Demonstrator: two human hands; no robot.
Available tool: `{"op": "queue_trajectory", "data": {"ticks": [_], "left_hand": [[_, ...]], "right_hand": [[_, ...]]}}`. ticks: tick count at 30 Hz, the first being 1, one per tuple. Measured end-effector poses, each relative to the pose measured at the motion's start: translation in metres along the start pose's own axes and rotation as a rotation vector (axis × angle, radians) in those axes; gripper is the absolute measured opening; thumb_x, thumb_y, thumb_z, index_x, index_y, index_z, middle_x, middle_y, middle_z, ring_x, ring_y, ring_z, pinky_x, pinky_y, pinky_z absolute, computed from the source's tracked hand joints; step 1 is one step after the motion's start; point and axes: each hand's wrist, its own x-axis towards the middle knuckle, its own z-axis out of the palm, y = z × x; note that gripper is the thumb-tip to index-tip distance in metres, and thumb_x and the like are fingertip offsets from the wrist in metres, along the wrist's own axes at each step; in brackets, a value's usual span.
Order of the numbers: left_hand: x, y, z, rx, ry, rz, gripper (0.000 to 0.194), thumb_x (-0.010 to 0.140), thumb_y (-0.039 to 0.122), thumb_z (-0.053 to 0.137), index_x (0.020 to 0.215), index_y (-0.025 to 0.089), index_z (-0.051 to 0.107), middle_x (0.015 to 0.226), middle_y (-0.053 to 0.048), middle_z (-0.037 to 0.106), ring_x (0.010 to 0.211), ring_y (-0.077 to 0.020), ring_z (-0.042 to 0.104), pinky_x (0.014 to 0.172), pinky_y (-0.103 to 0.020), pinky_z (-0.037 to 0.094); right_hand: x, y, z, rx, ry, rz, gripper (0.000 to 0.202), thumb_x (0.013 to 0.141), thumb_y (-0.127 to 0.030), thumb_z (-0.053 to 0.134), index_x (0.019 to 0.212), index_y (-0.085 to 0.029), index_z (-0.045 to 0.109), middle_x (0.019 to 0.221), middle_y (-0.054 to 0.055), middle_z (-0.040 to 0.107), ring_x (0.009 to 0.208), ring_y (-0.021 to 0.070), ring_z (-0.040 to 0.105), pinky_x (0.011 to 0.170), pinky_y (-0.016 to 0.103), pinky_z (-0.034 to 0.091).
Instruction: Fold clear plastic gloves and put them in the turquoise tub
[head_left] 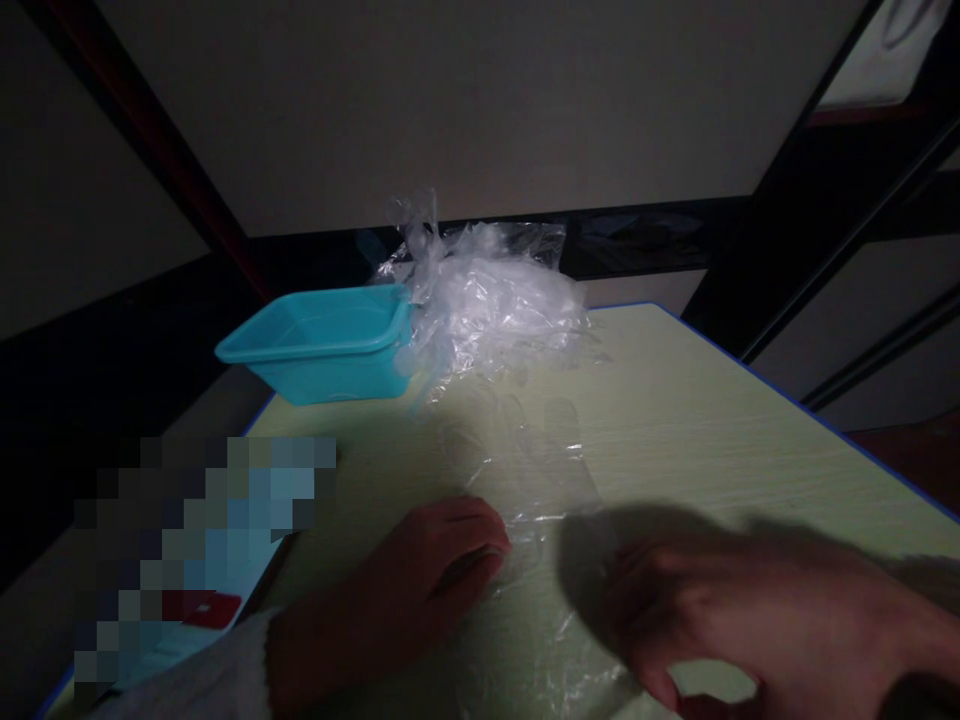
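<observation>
A clear plastic disposable glove (547,500) lies flat on the table, its finger shapes pointing away from me. My left hand (450,550) is at its left edge, thumb and fingers pinched together on the thin film. On the other side, my right hand (720,610) is curled down at the glove's lower right edge, where the film runs to its fingers. Shadow and the hand itself hide most of the right fingertips. Beyond both hands is a crumpled heap of clear plastic gloves (502,300).
A turquoise plastic basin (337,375) stands at the back left, touching the heap. A pixelated flat object with a red patch (214,610) lies along the left side. The pale wooden table (697,420) has a blue edge, with dark-framed panels (487,110) behind it.
</observation>
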Motion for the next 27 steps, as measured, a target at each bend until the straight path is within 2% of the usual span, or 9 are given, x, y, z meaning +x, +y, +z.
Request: {"op": "queue_trajectory", "data": {"ticks": [3,8,12,17,19,22,24,27], "left_hand": [[0.002,0.001,-0.002,-0.070,-0.026,-0.034,0.020,0.089,0.014,0.042,0.080,0.015,0.060,0.079,-0.003,0.064,0.072,-0.0135,0.059,0.068,-0.024,0.048],[0.003,0.002,-0.006,-0.105,-0.013,-0.077,0.023,0.091,0.018,0.041,0.081,0.014,0.061,0.080,-0.003,0.066,0.074,-0.0142,0.061,0.071,-0.025,0.049],[0.004,0.004,-0.009,-0.100,-0.006,-0.101,0.029,0.092,0.026,0.038,0.082,0.016,0.062,0.085,-0.004,0.067,0.081,-0.0148,0.061,0.077,-0.025,0.048],[0.001,0.006,-0.013,-0.121,-0.069,-0.240,0.034,0.094,0.033,0.033,0.088,0.015,0.062,0.094,-0.006,0.066,0.091,-0.0155,0.059,0.086,-0.024,0.043],[-0.002,0.003,-0.012,-0.168,-0.066,-0.271,0.040,0.095,0.040,0.029,0.094,0.015,0.061,0.099,-0.007,0.064,0.096,-0.0159,0.058,0.089,-0.024,0.041],[-0.009,-0.005,-0.010,-0.244,-0.059,-0.284,0.062,0.093,0.057,0.016,0.097,0.016,0.061,0.102,-0.008,0.064,0.099,-0.0174,0.057,0.091,-0.027,0.040],[-0.012,-0.010,-0.009,-0.273,-0.038,-0.266,0.073,0.088,0.065,0.009,0.096,0.016,0.063,0.102,-0.009,0.064,0.100,-0.0190,0.056,0.092,-0.028,0.039],[-0.009,-0.013,-0.011,-0.296,-0.028,-0.226,0.079,0.084,0.071,0.009,0.094,0.017,0.066,0.099,-0.008,0.066,0.100,-0.0210,0.056,0.090,-0.029,0.038]], "right_hand": [[-0.001,-0.001,-0.007,0.041,-0.016,-0.027,0.023,0.057,-0.002,0.057,0.071,-0.020,0.062,0.073,0.001,0.066,0.071,0.0154,0.061,0.062,0.023,0.048],[-0.003,-0.002,-0.013,0.112,0.207,-0.031,0.028,0.058,0.002,0.053,0.079,-0.013,0.064,0.078,0.006,0.070,0.074,0.0163,0.063,0.068,0.027,0.049],[0.001,0.006,-0.018,0.253,0.199,-0.063,0.021,0.062,0.000,0.048,0.075,-0.012,0.060,0.076,0.008,0.070,0.070,0.0152,0.063,0.064,0.026,0.049],[0.005,0.012,-0.023,0.397,0.246,-0.054,0.011,0.072,-0.004,0.049,0.074,-0.014,0.053,0.073,0.008,0.069,0.068,0.0142,0.063,0.060,0.025,0.048],[0.006,0.013,-0.025,0.493,0.238,-0.027,0.008,0.079,-0.008,0.048,0.075,-0.016,0.050,0.075,0.009,0.069,0.070,0.0144,0.065,0.060,0.025,0.048],[0.006,0.016,-0.026,0.659,0.258,0.002,0.008,0.087,-0.016,0.046,0.079,-0.017,0.046,0.077,0.009,0.070,0.072,0.0140,0.066,0.063,0.026,0.048],[0.007,0.020,-0.026,0.741,0.298,0.007,0.011,0.090,-0.021,0.047,0.080,-0.018,0.045,0.078,0.009,0.070,0.073,0.0141,0.066,0.064,0.027,0.048],[0.009,0.028,-0.026,0.800,0.364,0.012,0.017,0.090,-0.029,0.050,0.079,-0.018,0.044,0.078,0.009,0.071,0.071,0.0148,0.066,0.065,0.029,0.048]]}}
